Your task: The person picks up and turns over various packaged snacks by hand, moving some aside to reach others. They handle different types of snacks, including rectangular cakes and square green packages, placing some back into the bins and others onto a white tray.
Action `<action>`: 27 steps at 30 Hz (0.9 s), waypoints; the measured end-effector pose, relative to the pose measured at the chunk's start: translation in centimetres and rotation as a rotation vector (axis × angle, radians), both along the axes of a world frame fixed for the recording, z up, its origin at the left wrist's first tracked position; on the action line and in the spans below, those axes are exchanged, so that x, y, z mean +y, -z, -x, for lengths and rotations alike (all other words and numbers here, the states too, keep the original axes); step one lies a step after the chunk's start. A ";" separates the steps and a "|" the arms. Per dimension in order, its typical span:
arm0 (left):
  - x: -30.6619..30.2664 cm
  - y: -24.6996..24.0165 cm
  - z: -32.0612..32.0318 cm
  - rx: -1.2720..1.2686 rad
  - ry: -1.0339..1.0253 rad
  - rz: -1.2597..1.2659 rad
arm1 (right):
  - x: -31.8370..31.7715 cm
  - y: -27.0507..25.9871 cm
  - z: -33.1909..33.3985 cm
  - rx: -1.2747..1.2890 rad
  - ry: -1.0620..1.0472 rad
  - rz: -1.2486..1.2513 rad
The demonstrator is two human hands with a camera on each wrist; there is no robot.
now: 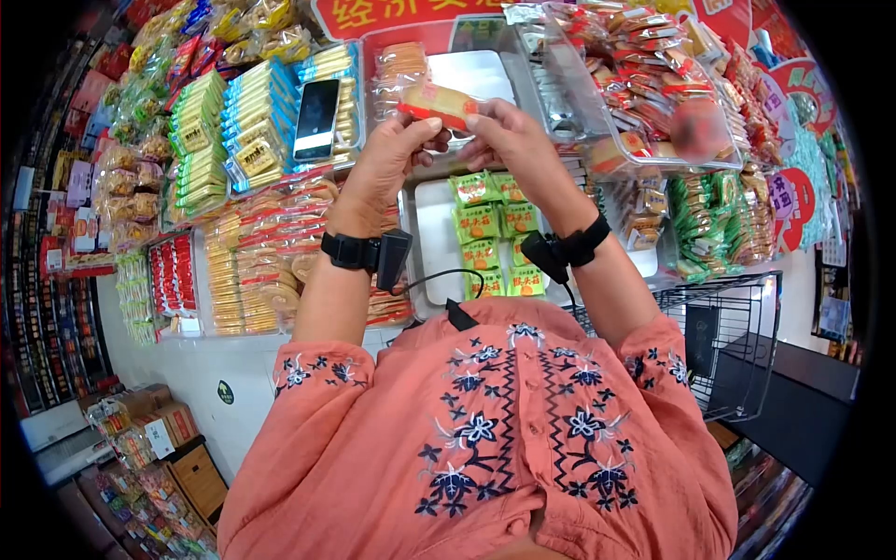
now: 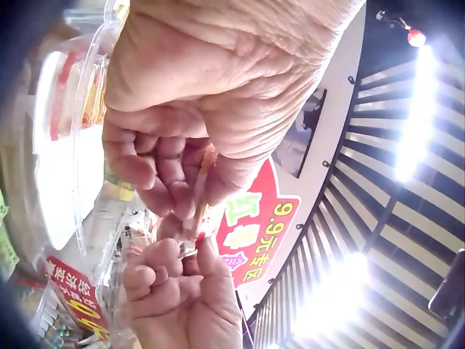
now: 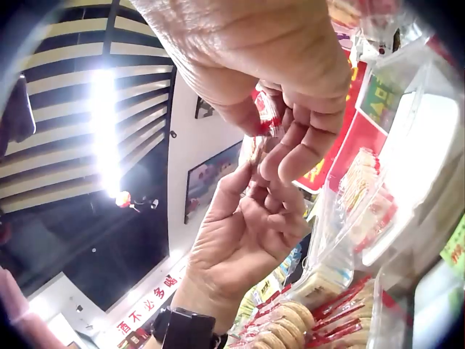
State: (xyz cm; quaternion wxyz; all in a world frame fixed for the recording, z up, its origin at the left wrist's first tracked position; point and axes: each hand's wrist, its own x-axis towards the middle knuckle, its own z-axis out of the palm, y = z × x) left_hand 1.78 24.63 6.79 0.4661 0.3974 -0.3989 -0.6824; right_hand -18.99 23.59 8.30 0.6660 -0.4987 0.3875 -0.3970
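Note:
A small biscuit packet point(image 1: 439, 105), clear wrap with red ends, is held up in front of the shelf display. My left hand point(image 1: 425, 126) pinches its left end and my right hand point(image 1: 481, 126) pinches its right end. In the left wrist view, the left hand point(image 2: 182, 189) has thumb and curled fingers on the packet point(image 2: 203, 182), and the right hand point(image 2: 182, 254) meets it from below. In the right wrist view, the right hand point(image 3: 283, 138) pinches the packet's red edge point(image 3: 267, 116) with the left hand point(image 3: 247, 211) under it. Both wrists wear black camera bands.
A phone point(image 1: 316, 119) lies on blue and yellow packets at the upper left. Green packets point(image 1: 490, 233) sit in a white tray point(image 1: 431, 233) below the hands. A clear bin point(image 1: 579, 93) of snacks is at the upper right. A black wire basket point(image 1: 737, 336) stands at the right.

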 end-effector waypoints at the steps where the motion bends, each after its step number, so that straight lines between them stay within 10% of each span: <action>1: -0.2 0.4 -0.3 -0.030 0.012 -0.005 | -0.2 0.0 0.0 0.011 -0.007 -0.009; 5: -1.0 -1.9 -2.1 -0.383 -0.235 0.138 | -0.9 0.2 0.7 0.056 -0.026 -0.036; 15: -5.1 -4.5 -3.7 -0.993 0.315 0.475 | -2.1 1.7 0.5 0.058 -0.093 -0.129; 21: -6.8 -3.0 -3.5 -0.962 0.462 0.201 | -2.6 2.9 0.2 0.074 -0.141 -0.152; 27: -9.5 -0.1 -5.6 -1.047 0.320 0.460 | -2.1 3.0 0.5 0.063 0.023 -0.162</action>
